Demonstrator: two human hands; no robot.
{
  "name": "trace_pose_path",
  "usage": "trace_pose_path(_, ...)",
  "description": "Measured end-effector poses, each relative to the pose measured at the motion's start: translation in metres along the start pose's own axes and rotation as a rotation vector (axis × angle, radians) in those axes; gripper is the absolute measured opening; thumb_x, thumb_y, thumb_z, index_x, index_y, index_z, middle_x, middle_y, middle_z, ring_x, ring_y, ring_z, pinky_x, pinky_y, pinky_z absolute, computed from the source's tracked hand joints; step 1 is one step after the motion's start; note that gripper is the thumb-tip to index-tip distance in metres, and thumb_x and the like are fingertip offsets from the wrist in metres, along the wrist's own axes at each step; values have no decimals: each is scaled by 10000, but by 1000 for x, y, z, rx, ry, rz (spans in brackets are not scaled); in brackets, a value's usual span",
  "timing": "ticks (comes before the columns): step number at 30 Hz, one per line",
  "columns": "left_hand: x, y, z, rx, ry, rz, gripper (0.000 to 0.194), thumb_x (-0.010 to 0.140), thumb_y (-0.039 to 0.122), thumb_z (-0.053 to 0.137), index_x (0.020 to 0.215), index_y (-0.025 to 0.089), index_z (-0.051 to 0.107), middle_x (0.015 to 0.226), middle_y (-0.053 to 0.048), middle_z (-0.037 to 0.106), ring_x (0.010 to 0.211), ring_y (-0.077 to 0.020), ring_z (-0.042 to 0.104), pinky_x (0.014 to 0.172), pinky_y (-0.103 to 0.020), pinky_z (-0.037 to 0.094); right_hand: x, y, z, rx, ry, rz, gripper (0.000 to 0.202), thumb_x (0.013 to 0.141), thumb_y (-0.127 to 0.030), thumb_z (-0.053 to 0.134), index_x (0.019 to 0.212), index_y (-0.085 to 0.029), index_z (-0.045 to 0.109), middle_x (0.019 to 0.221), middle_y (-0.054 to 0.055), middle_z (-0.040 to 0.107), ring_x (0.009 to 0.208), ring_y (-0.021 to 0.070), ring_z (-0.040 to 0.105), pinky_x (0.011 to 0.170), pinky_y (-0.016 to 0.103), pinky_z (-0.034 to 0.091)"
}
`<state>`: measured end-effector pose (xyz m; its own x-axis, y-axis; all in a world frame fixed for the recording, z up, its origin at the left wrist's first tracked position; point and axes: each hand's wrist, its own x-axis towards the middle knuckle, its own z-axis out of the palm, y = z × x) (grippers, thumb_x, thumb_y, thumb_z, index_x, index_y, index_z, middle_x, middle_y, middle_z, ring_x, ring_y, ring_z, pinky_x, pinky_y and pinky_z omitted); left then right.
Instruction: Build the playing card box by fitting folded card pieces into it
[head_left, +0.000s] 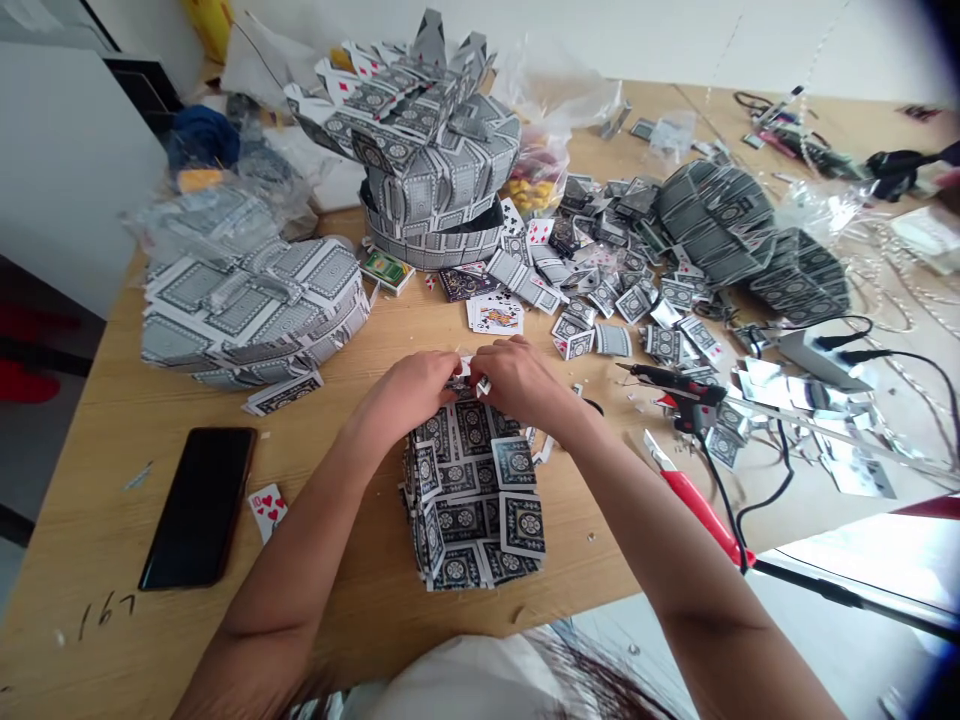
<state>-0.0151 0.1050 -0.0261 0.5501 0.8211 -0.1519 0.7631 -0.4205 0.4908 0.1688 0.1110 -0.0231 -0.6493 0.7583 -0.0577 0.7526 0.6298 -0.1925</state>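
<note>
A block-like piece built of black-and-white playing cards lies on the table in front of me. At its far end, my left hand has its fingers curled and pressed against a small folded card piece. My right hand pinches the same spot from the other side, fingertips close to the left ones. White bits of card show between the fingers; the rest of the folded card piece is hidden. A glue gun and red-handled scissors lie to the right of my right forearm.
Larger card-built shapes stand at the back, one crown-like and one rounded at left. Folded cards are heaped at back right. A phone and a ten of hearts lie left. Cables trail from a power strip.
</note>
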Motion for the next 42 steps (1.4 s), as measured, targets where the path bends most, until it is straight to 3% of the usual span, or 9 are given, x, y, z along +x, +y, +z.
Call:
trace_pose_path(3,1,6,2,113,4,12,98,873,219,598,933,176,661,947,-87,731,892,-263,687,734,-325,470,0,0,2,-42,11,21,85,758,-142,555,785,-176,628,782,37,671,749,186,567,715,317,283)
trace_pose_path(8,2,13,2,236,50,18,160,890,237,552,843,169,689,817,-91,727,784,-246,688,646,-302,438,-2,-5,3,-106,44,33,74,803,-157,560,791,-168,632,808,46,671,724,174,561,689,307,272)
trace_pose_path(12,1,17,2,275,55,-13,158,875,231,571,863,172,717,783,-80,721,776,-232,681,651,-289,432,-4,-6,-3,-111,93,105,183,786,-201,644,963,-158,650,865,62,684,730,174,554,653,292,257)
trace_pose_path(16,-2,16,5,292,74,-25,168,868,255,592,922,171,726,818,-84,733,808,-246,685,656,-293,435,0,-9,-13,-83,-35,138,182,776,-247,667,943,-187,706,816,55,691,742,184,572,609,278,259)
trace_pose_path(22,0,2,11,156,73,49,295,805,267,695,1090,191,700,1026,-83,745,972,-280,679,755,-311,465,11,-15,-16,-168,-128,73,216,752,-223,661,939,-175,759,744,76,684,686,185,584,585,287,279)
trace_pose_path(27,7,-4,9,57,59,19,400,697,258,784,1074,159,695,1006,-70,748,956,-279,681,757,-308,488,17,-8,-11,-159,-128,43,263,732,-270,684,973,-203,763,769,60,701,689,171,587,605,282,317)
trace_pose_path(33,1,-9,0,-32,-32,7,359,713,293,776,1052,191,713,1072,-53,747,1000,-256,684,841,-305,493,21,-8,-22,-171,-218,39,223,753,-315,729,926,-177,759,770,58,711,683,168,579,579,284,299)
trace_pose_path(38,-15,-18,2,-241,78,7,388,780,304,728,1142,178,670,1138,-64,729,1050,-207,674,900,-291,492,17,-3,-24,-118,-207,-50,182,773,-291,750,936,-208,753,829,28,725,739,150,591,636,268,332)
trace_pose_path(42,-25,-19,-5,-199,158,-15,170,850,305,649,950,187,720,937,-29,763,857,-173,692,767,-272,489,14,3,-19,-102,-147,-94,161,776,-272,744,930,-227,749,803,10,714,710,135,582,609,260,320)
